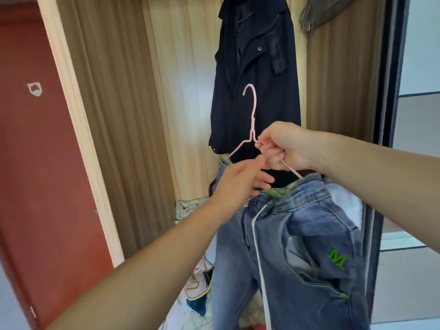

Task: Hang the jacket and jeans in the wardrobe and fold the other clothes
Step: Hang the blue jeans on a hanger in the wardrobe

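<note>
Jeans [292, 246] on pink hanger [251, 125] (legs cut off below), right-hand [283, 148] grip around it, left hand [238, 182] loose.

I am seeing red-brown door [42, 163] filling left side, small shield-shaped sticker [35, 89] sitting on it, hinge showing near bottom. Cream door frame [78, 129] running diagonally beside it. Beige pleated curtain [123, 115] hanging behind, daylight glowing through lighter middle panel. Dark vertical frame [392, 67] standing at right, pale wall [421, 44] lying beyond it. Bundle of grey wire hangers [319, 13] hanging at top right. Patterned bedding [190, 208] lying low behind, partly hidden.
</note>
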